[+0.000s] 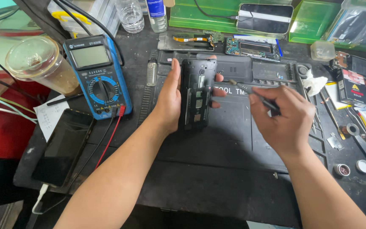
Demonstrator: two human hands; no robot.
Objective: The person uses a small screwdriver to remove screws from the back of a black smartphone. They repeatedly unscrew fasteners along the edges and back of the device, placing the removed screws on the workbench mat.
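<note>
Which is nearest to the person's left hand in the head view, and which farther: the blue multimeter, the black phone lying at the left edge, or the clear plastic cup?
From the left hand, which holds an opened phone body:
1. Blue multimeter, just to its left.
2. Black phone, lower left, on the mat's edge.
3. Clear plastic cup, far upper left, behind the multimeter.

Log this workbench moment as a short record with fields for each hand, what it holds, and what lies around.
Left hand: left hand grips an opened black phone body, held upright, inner side facing the camera.
Right hand: right hand holds a thin dark screwdriver, its tip close to the phone's upper right edge.
Surface: black rubber repair mat.
Left of mat: blue digital multimeter, black smartphone lying screen up, lidded clear plastic cup.
Behind: bare green circuit board.
</note>
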